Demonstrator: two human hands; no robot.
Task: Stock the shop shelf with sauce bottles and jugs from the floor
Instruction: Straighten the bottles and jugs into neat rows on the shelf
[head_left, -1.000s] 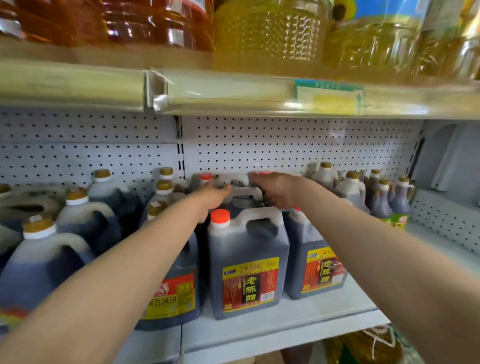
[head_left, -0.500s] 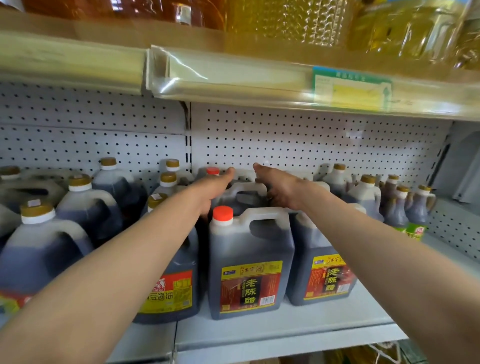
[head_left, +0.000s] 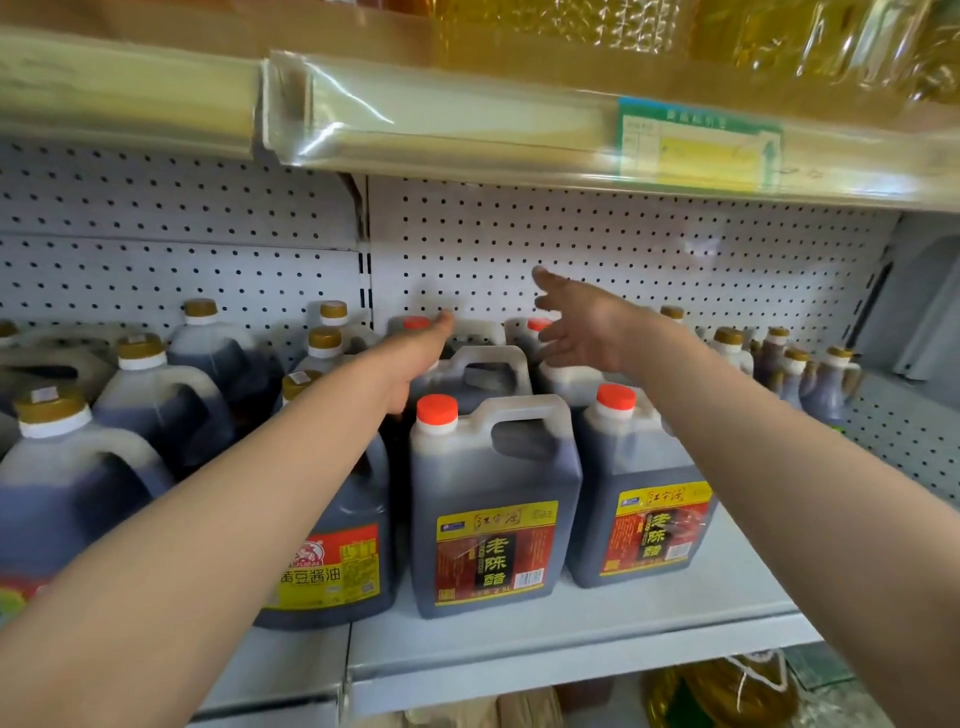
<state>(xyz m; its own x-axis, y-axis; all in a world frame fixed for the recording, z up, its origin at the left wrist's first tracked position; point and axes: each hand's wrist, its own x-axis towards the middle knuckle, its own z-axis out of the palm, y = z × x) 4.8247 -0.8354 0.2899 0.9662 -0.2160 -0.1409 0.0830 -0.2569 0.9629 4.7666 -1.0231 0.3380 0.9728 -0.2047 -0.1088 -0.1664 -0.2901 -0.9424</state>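
Observation:
Dark vinegar jugs with orange caps stand in rows on the white shelf. The front jug has a red and yellow label; a second one is to its right. Behind them stand more of these jugs, back to the pegboard. My left hand reaches over the back jugs, its fingers hidden from here. My right hand hovers above the back row with fingers spread, holding nothing.
Soy sauce jugs with gold caps crowd the left side. Small dark bottles stand at the back right. An upper shelf edge with a price tag hangs close overhead, with oil jugs on it. Bare shelf lies at the right.
Both hands have lifted off the back jug's handle. My right hand has risen and spread its fingers; the view has moved closer and tilted.

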